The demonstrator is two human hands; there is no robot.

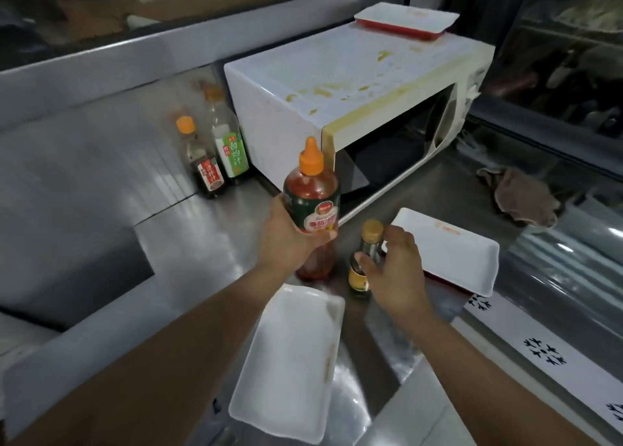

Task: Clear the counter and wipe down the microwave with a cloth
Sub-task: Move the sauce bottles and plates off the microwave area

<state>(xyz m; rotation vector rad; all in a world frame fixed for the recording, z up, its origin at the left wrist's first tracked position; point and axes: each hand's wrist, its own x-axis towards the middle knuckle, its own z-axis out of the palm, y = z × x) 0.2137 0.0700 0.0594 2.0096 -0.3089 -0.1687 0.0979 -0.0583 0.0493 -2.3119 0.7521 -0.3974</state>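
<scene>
Left hand: grips the red sauce bottle, lifted above the counter.
Right hand: fingers pinch the small dark bottle standing on the counter.
Microwave: stained top, behind the bottles.
Cloth: crumpled, right of the microwave.

1. The green-labelled bottle beside the microwave carries upright Chinese characters that look like "白灼汁".
2. The red sauce bottle has Chinese characters on a red band of its label, beginning "番茄"; the rest is blurred.
3. The small dark bottle has red-label characters too blurred to read.
4. The white tray bears a small orange mark, unreadable.
</scene>
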